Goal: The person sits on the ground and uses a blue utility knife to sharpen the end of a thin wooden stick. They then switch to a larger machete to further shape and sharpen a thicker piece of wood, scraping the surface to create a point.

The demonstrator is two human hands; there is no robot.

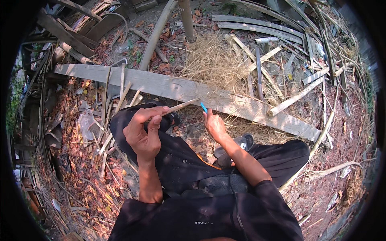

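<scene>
My left hand (145, 134) is closed, pinching a slender strip of bamboo or wood (183, 105) between thumb and fingers. The strip points right and slightly up, its thin end above a long grey plank (161, 86). Just to the right, my right hand (216, 126) is closed around a slim, bright blue, pen-like thing (204, 107); its exact kind is hard to make out. The blue tip stands close to the plank's near edge, apart from the strip's tip. Both hands are above my crossed legs in dark trousers.
Curly wood shavings (213, 60) heap up beyond the plank. At the right lie a round pole (295, 96) and a dark, slightly curved, blade-like piece (258, 74). Split sticks (120, 96) lean at the left, near clear plastic (86, 124). An upright post (185, 20) stands ahead.
</scene>
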